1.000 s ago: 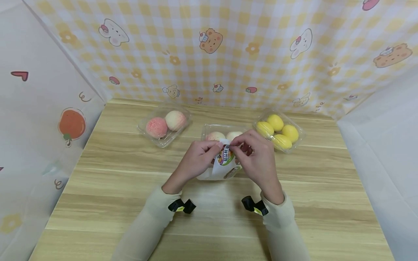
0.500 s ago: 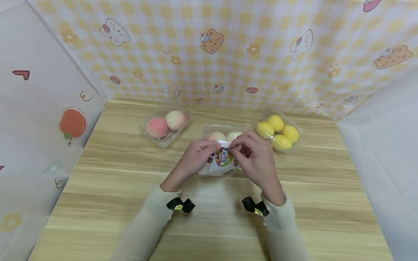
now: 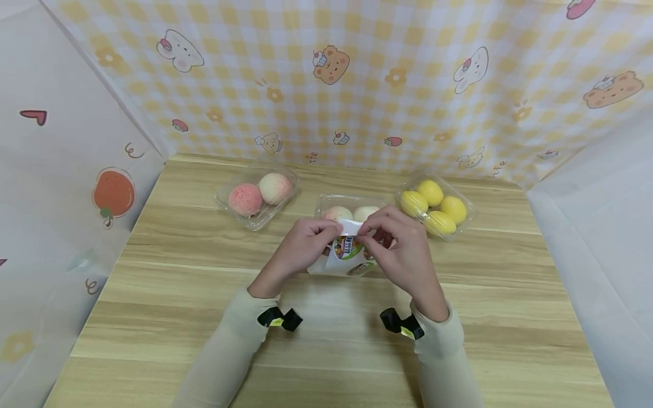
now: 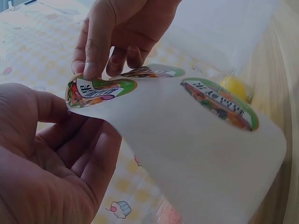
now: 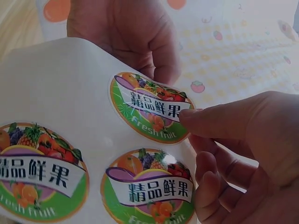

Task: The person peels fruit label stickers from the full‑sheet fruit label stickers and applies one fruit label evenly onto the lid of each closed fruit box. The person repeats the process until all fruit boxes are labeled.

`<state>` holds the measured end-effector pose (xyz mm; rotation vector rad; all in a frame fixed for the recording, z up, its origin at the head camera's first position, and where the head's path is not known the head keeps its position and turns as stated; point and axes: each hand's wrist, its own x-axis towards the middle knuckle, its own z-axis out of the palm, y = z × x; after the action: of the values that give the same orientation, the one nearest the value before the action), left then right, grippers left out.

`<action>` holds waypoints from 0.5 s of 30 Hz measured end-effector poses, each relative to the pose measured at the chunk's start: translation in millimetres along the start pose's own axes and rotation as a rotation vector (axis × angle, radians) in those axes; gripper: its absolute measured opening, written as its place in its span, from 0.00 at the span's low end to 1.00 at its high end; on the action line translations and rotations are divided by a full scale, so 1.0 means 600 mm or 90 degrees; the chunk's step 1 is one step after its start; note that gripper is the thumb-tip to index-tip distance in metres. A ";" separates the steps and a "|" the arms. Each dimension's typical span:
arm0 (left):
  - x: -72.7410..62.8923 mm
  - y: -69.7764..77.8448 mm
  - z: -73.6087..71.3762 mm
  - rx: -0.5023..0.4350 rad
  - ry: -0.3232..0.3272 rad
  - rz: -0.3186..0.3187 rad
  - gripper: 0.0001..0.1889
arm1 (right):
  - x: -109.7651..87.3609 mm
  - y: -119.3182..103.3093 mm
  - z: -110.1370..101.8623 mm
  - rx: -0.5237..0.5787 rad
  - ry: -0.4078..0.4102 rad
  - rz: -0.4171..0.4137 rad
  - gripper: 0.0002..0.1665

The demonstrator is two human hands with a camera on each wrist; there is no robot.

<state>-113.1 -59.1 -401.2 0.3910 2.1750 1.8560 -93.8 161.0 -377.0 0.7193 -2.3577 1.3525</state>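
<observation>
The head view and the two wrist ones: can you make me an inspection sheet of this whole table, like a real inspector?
Surface: light wood-grain table.
Job's things: white sticker sheet, bent, with oval "Fresh fruit" stickers.
Clutter: left clear box, two round pinkish fruits; right clear box, four yellow fruits; middle clear box, partly hidden, two pale round fruits showing.
Left hand: grips the sheet's edge.
Right hand: pinches the sheet, thumb on a sticker.
Cables: nothing seen.
Surroundings: yellow checked cloth behind, white printed cloth at the left.
</observation>
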 end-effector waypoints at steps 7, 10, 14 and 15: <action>-0.001 -0.002 -0.005 0.040 0.021 0.012 0.19 | -0.001 0.001 -0.002 0.017 -0.007 -0.006 0.14; 0.000 -0.002 -0.007 0.050 0.028 0.002 0.19 | -0.001 0.001 -0.003 0.011 -0.005 -0.013 0.14; -0.001 0.000 -0.009 0.047 0.036 -0.014 0.18 | -0.001 -0.001 -0.005 0.003 -0.004 -0.014 0.14; 0.000 0.000 -0.010 0.044 0.037 -0.016 0.18 | -0.001 -0.001 -0.005 0.002 -0.003 -0.014 0.14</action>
<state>-114.9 -64.5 -400.4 0.3254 2.2773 1.8038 -92.9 163.6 -375.2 0.7477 -2.3461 1.3469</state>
